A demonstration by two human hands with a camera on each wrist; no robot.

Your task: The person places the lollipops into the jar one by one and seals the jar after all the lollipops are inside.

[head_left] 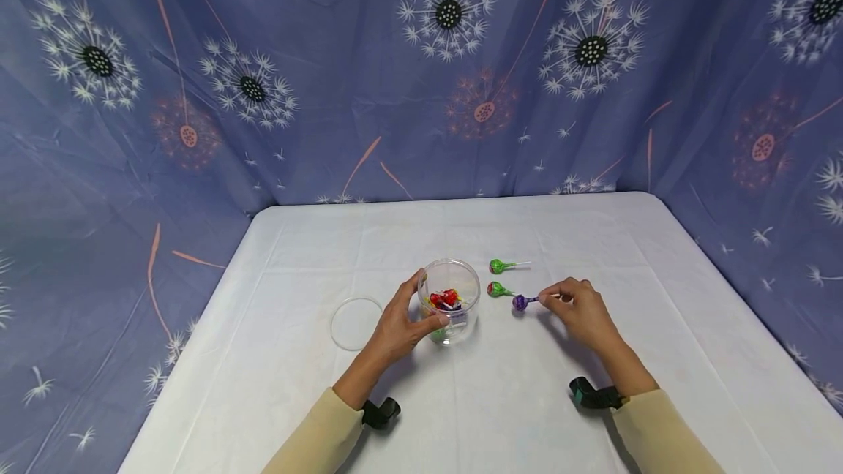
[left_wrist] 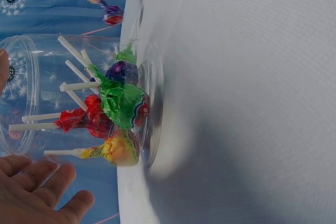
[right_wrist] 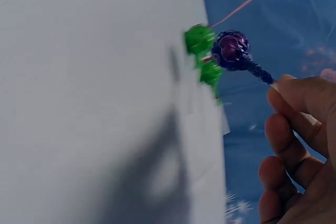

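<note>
My left hand [head_left: 397, 324] grips a clear plastic jar [head_left: 469, 328], its thumb across the near side and fingers along the left rim. Inside, sticks toward the mouth, are wrapped lollipops: red ones [left_wrist: 96, 119], a yellow one [left_wrist: 122, 149], a large green one [left_wrist: 125, 103] and a purple one [left_wrist: 122, 72]. To the right of the jar, my right hand [head_left: 583, 315] pinches another purple lollipop [right_wrist: 231, 50] by its stick, between thumb and index finger. Two green lollipops [head_left: 497, 266] lie on the table just beyond it.
Left of the jar, a round clear lid [head_left: 356, 298] lies flat on the white-covered table [head_left: 296, 386]. A blue dandelion-print cloth [head_left: 356, 93] hangs behind the table and along its sides. A black wrist camera [head_left: 380, 413] sits at the left sleeve, another [head_left: 593, 394] at the right.
</note>
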